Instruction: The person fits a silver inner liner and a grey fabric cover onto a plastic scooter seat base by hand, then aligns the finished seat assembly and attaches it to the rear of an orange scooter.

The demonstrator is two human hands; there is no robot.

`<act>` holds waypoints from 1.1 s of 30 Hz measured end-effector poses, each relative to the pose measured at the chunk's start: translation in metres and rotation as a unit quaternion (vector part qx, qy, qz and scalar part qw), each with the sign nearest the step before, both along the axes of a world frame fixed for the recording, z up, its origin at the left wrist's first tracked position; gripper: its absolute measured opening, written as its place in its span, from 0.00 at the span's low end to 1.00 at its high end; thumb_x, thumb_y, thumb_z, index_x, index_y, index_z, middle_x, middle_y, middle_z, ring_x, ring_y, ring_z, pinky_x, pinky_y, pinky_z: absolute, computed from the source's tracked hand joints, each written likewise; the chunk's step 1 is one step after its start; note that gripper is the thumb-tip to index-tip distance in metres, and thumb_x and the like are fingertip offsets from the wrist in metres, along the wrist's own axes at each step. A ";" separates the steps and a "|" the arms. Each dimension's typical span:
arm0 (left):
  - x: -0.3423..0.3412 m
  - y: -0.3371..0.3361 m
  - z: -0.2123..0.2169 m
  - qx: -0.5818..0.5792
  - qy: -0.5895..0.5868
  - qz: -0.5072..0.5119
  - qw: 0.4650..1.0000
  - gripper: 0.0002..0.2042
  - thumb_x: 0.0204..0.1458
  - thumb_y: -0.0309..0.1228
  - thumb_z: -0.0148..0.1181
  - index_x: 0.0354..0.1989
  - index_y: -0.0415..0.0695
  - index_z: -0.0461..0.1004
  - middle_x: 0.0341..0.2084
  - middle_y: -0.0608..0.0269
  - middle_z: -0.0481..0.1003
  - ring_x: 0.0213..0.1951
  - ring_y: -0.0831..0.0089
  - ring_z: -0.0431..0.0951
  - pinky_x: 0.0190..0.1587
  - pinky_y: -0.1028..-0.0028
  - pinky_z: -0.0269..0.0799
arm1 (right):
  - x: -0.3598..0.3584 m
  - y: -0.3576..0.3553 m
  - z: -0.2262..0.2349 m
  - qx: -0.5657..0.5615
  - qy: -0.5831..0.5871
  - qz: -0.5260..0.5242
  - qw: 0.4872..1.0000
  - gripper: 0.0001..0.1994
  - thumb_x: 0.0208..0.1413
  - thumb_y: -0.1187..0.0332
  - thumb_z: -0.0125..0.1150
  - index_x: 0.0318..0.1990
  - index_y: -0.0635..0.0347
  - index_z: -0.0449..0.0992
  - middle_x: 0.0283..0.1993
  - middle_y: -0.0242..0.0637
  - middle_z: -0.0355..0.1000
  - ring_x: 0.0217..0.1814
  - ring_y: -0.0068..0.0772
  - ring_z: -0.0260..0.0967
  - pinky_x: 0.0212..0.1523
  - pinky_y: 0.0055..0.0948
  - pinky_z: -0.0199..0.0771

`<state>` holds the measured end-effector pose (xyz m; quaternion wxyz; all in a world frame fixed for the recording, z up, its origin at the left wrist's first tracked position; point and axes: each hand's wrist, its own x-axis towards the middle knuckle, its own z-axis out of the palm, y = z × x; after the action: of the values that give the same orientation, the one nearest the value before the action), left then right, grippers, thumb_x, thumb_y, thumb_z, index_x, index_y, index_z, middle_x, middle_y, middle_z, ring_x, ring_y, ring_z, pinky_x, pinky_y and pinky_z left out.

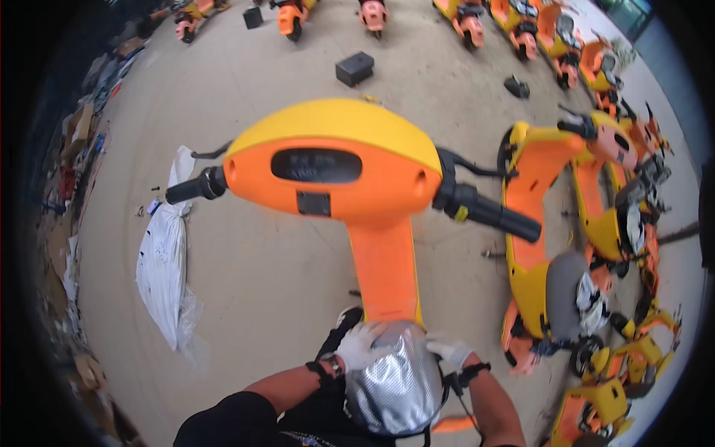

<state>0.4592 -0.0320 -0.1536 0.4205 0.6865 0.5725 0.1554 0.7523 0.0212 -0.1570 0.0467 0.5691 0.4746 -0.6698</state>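
Observation:
A yellow and orange scooter (383,261) stands upright before me, its handlebar unit (328,153) facing me. A shiny silver quilted seat cover (395,384) lies over the scooter's seat, close to my body. On the cover's front left part rests my left hand (360,346), in a white glove, fingers stretched out over the surface. My right hand (450,350), gloved in white too, is at the cover's front right edge with its fingers closed on that edge; the fingertips are partly hidden. Dark bands circle both wrists.
More yellow and orange scooters (532,223) stand along the right and far sides. A white plastic-wrapped bundle (164,253) lies on the floor at left. Ahead are a black box (354,68) and a small dark object (516,87). Cardboard and scraps (78,127) line the left wall.

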 end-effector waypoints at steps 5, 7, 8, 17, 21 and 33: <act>0.002 0.000 -0.030 -0.054 -0.002 0.031 0.998 0.33 0.51 0.49 0.60 0.61 0.40 0.64 0.59 0.42 0.65 0.61 0.46 0.63 0.62 0.58 0.61 | 0.000 -0.030 0.032 0.094 0.041 -0.034 0.994 0.18 0.59 0.65 0.53 0.52 0.67 0.73 0.48 0.43 0.75 0.50 0.34 0.73 0.53 0.30 0.71; 0.005 0.008 -0.029 -0.032 -0.042 -0.010 0.999 0.34 0.52 0.49 0.60 0.63 0.41 0.62 0.61 0.45 0.63 0.61 0.47 0.63 0.62 0.59 0.61 | 0.018 -0.079 0.035 0.190 -0.066 -0.173 0.964 0.19 0.57 0.63 0.53 0.52 0.66 0.73 0.47 0.43 0.76 0.50 0.38 0.73 0.53 0.30 0.70; 0.004 0.008 -0.032 -0.033 -0.029 -0.024 0.999 0.35 0.53 0.50 0.58 0.65 0.42 0.60 0.62 0.46 0.62 0.62 0.48 0.63 0.63 0.60 0.60 | 0.024 -0.092 0.047 0.206 -0.097 -0.231 0.946 0.19 0.57 0.63 0.53 0.52 0.65 0.74 0.47 0.43 0.76 0.49 0.38 0.73 0.52 0.30 0.70; -0.024 0.033 -0.035 -0.170 -0.016 -0.158 0.972 0.37 0.56 0.55 0.54 0.67 0.42 0.57 0.57 0.41 0.69 0.58 0.49 0.70 0.58 0.63 0.66 | -0.055 -0.282 0.119 0.095 -0.142 -0.533 0.829 0.13 0.57 0.66 0.53 0.42 0.64 0.78 0.36 0.38 0.76 0.39 0.28 0.73 0.44 0.27 0.72; -0.062 0.040 -0.065 -0.151 0.024 -0.209 0.966 0.33 0.59 0.56 0.45 0.62 0.40 0.64 0.50 0.38 0.73 0.53 0.45 0.73 0.54 0.59 0.68 | -0.122 -0.311 0.141 0.148 -0.198 -0.407 0.879 0.14 0.56 0.60 0.52 0.40 0.60 0.78 0.40 0.47 0.76 0.45 0.49 0.73 0.48 0.38 0.72; -0.177 0.087 -0.098 -0.179 0.160 -0.368 0.898 0.21 0.53 0.41 0.57 0.48 0.35 0.76 0.43 0.44 0.78 0.48 0.53 0.78 0.51 0.63 0.71 | -0.256 -0.474 0.113 0.022 -0.246 -0.574 0.781 0.19 0.53 0.57 0.53 0.45 0.60 0.79 0.48 0.50 0.75 0.52 0.53 0.71 0.55 0.40 0.70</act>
<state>0.2818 0.0550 -0.2513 0.4658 0.7770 0.3571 -0.2274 0.4963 -0.4528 -0.0438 -0.2439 0.8824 0.0471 -0.3996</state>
